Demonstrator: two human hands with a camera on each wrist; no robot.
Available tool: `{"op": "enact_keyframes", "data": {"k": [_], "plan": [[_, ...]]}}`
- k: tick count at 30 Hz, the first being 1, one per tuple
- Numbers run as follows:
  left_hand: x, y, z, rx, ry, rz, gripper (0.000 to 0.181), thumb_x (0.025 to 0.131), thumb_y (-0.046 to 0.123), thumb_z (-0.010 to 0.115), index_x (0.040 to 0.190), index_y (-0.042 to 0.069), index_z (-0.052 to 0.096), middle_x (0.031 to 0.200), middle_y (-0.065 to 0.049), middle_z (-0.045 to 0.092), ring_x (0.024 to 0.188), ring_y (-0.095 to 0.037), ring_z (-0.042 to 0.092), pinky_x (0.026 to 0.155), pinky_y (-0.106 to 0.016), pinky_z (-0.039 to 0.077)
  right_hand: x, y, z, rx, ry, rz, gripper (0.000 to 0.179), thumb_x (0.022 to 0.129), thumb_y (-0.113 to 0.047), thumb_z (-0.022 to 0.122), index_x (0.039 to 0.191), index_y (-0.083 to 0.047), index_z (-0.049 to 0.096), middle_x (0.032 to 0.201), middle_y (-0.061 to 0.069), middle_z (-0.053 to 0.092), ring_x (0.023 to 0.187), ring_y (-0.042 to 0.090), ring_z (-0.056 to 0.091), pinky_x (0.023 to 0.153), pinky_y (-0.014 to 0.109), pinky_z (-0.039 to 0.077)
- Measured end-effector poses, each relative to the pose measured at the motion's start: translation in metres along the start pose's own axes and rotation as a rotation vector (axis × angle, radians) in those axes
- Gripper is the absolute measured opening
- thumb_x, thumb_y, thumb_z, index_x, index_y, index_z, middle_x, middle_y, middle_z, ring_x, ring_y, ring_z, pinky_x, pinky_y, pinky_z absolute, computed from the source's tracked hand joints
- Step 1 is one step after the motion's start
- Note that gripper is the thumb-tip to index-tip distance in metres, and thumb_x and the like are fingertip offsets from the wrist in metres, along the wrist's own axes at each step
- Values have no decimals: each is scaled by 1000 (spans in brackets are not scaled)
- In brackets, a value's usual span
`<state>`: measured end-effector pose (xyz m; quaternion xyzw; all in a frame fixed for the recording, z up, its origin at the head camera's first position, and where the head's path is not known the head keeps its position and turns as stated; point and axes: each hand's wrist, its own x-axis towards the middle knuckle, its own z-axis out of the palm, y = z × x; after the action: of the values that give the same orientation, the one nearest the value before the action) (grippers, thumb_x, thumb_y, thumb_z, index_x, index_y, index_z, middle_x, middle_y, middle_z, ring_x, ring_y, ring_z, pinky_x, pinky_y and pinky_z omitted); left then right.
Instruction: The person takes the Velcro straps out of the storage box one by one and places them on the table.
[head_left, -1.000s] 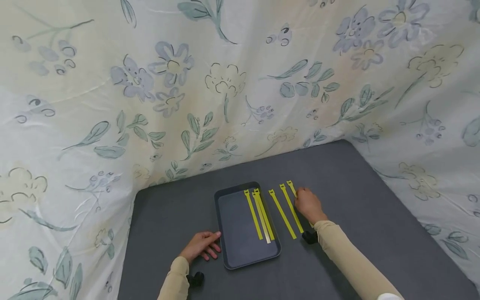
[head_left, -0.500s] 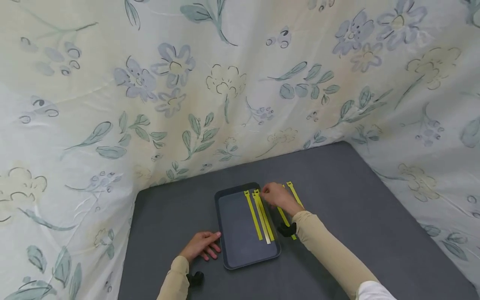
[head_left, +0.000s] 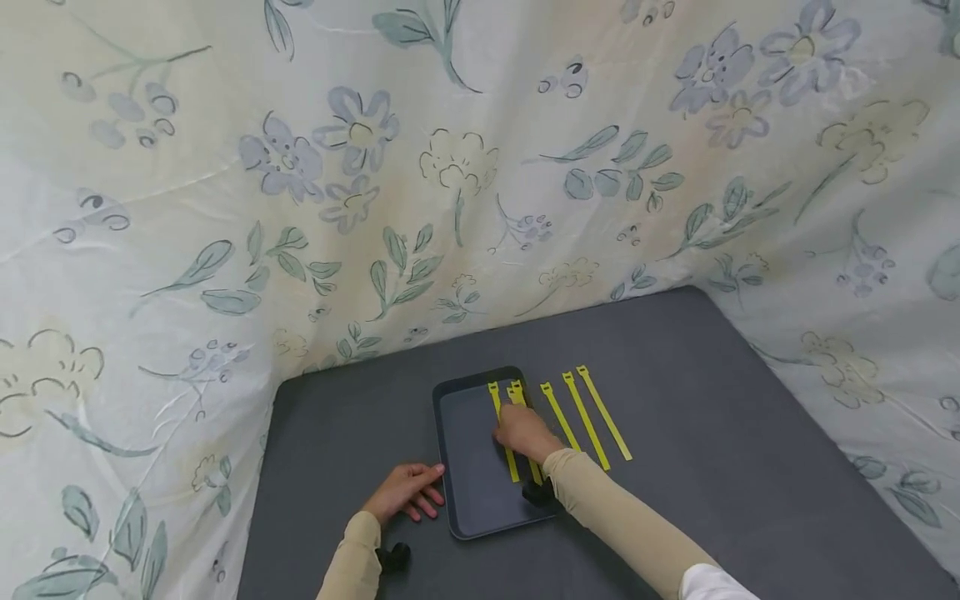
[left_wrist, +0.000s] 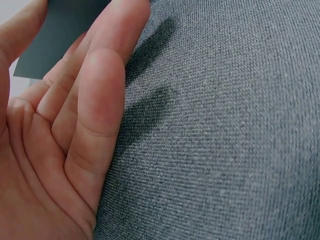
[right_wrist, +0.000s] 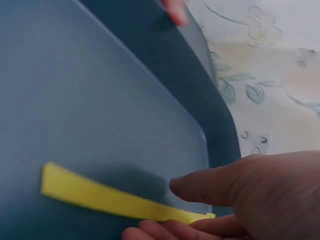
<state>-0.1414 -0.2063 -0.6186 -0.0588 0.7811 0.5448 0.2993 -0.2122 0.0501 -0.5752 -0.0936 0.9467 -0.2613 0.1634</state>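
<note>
A dark grey tray (head_left: 468, 500) holds several yellow cable ties with slotted heads, including the leftmost tie (head_left: 512, 463). My right hand (head_left: 525, 431) is low over them. In the right wrist view, a yellow cable tie (right_wrist: 105, 199) runs behind the fingers (right_wrist: 150, 231), while the thumb (right_wrist: 200, 186) stays apart from them. Beside the tray's left edge my left hand (head_left: 403, 490) rests with relaxed fingers, its thumb at the rim. The left wrist view shows that palm (left_wrist: 40, 180) holding nothing.
Right of the tray, three more yellow cable ties (head_left: 587, 421) lie roughly parallel on the dark grey table (head_left: 675, 375). A floral cloth (head_left: 465, 208) hangs behind the table and along its sides. Both wrists wear black cameras.
My right hand has moved left from the cable ties on the table, across the tray's right edge, to the ties in the tray. The left hand has stayed at the rim.
</note>
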Motion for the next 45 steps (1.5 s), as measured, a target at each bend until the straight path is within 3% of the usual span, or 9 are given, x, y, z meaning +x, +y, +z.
{"op": "enact_keyframes", "data": {"k": [4,6,9,12,18,25,31,35,45], "plan": [[2,1,-2,6,3,-3,61,96,59,61,113,0,69,83,-4,78,63,-12,73,51,-26,53,4,-2,16,17,56,-35,50,93,-29,75,126,5,59,87,16,73,62,17,61,57,32,49],[3,2,-4,10,12,-4,61,96,59,62,113,1,69,83,-4,78,62,-12,73,51,-26,53,6,-4,21,48,71,-52,60,91,-31,77,134,4,54,96,17,73,66,18,63,60,34,51],[4,5,-5,21,22,-2,59,96,58,61,112,1,69,82,-4,77,62,-12,72,51,-27,53,10,-4,25,80,79,-58,46,91,-29,77,122,-1,58,87,10,69,63,17,59,56,31,47],[6,8,-4,26,18,7,57,97,57,61,108,2,69,83,-4,78,63,-13,72,51,-27,53,13,-1,26,92,91,-40,26,90,-28,78,92,-6,65,67,0,56,54,13,49,50,27,37],[11,11,0,11,12,25,55,96,56,62,105,3,69,85,-6,78,64,-13,73,51,-27,53,15,6,25,123,117,-12,50,92,-25,75,50,-20,48,47,-9,35,43,9,35,44,25,25],[8,5,2,-19,53,25,54,96,55,63,107,3,68,85,-6,78,64,-15,73,49,-28,52,12,8,30,198,128,-59,50,93,-19,67,50,-22,40,43,-11,33,38,7,37,41,24,27],[3,-2,4,-59,116,29,56,96,55,64,115,2,66,88,-7,78,66,-17,74,50,-29,52,10,23,39,340,129,-144,16,93,-19,65,78,-16,68,62,-8,58,51,7,50,51,25,41],[1,-3,3,-74,147,27,58,96,53,65,121,1,64,88,-7,78,66,-17,74,49,-29,50,9,28,43,377,132,-171,11,94,-24,67,91,-16,74,77,-6,68,62,7,55,59,25,46],[-2,-1,5,-82,149,51,54,96,50,66,120,1,64,89,-8,78,67,-17,74,50,-29,51,10,29,43,521,109,-81,15,97,-26,65,101,-14,72,82,0,70,61,10,61,53,29,51]]}}
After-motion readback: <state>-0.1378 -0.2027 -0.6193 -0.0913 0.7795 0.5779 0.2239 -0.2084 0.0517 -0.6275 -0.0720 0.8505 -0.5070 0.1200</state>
